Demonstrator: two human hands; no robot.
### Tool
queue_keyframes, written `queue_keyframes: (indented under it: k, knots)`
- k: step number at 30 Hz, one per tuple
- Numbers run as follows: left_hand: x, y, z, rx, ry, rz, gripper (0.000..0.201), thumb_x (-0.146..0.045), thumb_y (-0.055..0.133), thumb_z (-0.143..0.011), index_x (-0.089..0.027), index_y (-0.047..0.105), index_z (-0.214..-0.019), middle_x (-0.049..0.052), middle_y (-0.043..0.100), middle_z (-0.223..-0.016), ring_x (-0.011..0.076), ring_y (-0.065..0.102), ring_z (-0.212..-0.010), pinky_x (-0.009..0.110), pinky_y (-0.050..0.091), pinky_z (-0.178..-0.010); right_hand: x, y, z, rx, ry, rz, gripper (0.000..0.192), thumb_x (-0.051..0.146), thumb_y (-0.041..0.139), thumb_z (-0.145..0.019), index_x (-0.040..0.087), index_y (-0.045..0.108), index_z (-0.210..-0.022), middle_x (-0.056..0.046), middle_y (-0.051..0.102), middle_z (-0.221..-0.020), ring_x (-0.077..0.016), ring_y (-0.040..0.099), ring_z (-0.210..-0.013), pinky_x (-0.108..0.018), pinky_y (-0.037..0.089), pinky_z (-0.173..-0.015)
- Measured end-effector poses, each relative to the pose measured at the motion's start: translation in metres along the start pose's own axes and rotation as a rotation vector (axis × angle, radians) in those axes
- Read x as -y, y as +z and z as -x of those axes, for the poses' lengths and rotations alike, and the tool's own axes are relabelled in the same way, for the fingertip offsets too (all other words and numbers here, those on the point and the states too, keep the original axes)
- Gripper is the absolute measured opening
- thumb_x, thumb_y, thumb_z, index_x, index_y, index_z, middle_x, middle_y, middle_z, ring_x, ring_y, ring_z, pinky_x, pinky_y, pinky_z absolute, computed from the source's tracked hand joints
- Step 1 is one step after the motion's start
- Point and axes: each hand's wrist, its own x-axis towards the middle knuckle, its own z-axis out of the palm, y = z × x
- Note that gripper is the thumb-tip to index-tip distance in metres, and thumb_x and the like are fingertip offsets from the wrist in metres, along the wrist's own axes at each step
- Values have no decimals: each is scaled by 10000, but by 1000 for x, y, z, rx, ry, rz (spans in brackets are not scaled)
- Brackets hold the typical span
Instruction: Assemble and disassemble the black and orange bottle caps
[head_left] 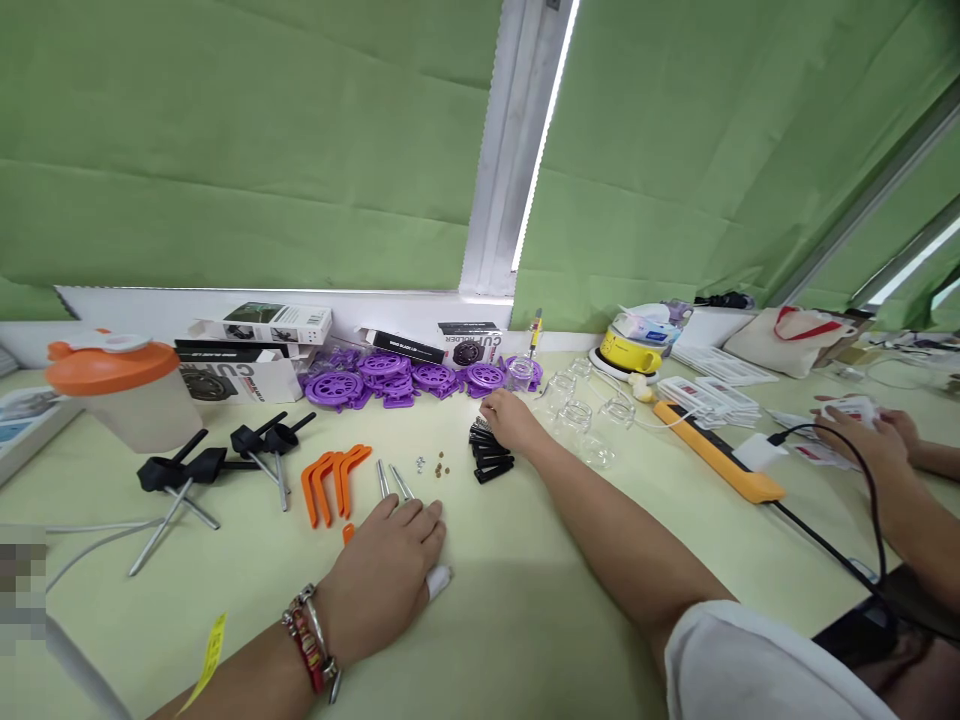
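My left hand (397,560) lies palm down on the table, its fingers stretched out and a white wrap on the thumb. Just beyond its fingertips are two metal rods (393,480), partly covered by the hand. Orange bent brackets (334,480) stand to its left, and a small orange piece peeks out beside it. Farther off, my right hand (511,420) reaches down with curled fingers at a pile of black strip-like pieces (491,460) and small silvery coils. Its fingertips are partly hidden. Tiny brass pieces (441,466) and silvery bits (420,466) lie between the hands.
Purple wheel-shaped parts (337,388) and cup holder boxes (255,380) line the back. Black holders with rods (184,470) and an orange-lidded container (120,390) are left. Clear plastic rings (576,415) and an orange power strip (716,450) sit right, near another person's hands (870,430).
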Motion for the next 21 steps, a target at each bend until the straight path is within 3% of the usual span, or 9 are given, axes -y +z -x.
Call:
queue_keyframes:
  k: [3,8,13,18,21]
  knots:
    - [0,-1,-1,10,-1,-2,358,-342,409,-913,-181,581,-1183,102,567,-1290,262,528,-1106,453,342,-953,10,10,24,-122,-7,15,414,341,316,-967,135,530,-1255,-152,478,-1336,-241,408,-1231,-344,304,-1009]
    - [-1,-2,-1,-1,7,12,340,-319,437,-897,-182,590,-1168,99,570,-1291,266,529,-1108,456,345,-954,15,26,46,-47,16,44,597,540,253,-936,182,380,-1398,-150,286,-1490,-330,204,-1368,-474,210,-1065]
    - [3,-7,2,-73,4,35,373,-310,439,-897,-189,547,-1232,101,582,-1277,275,523,-1119,487,304,-991,11,29,39,4,3,28,626,556,230,-932,167,386,-1397,-158,315,-1476,-325,233,-1359,-469,231,-1053]
    - [21,-20,7,-206,-118,43,411,-247,413,-885,-151,502,-1274,121,601,-1234,272,530,-1089,464,334,-963,8,30,30,-17,-15,12,561,496,271,-943,155,452,-1350,-150,404,-1419,-289,298,-1323,-418,262,-1037]
    - [36,-33,13,-126,-312,-4,306,-204,409,-844,-155,617,-1062,111,677,-945,264,590,-887,399,408,-792,6,30,29,-72,-26,-16,539,469,303,-940,132,489,-1317,-161,444,-1381,-287,333,-1296,-409,276,-1023]
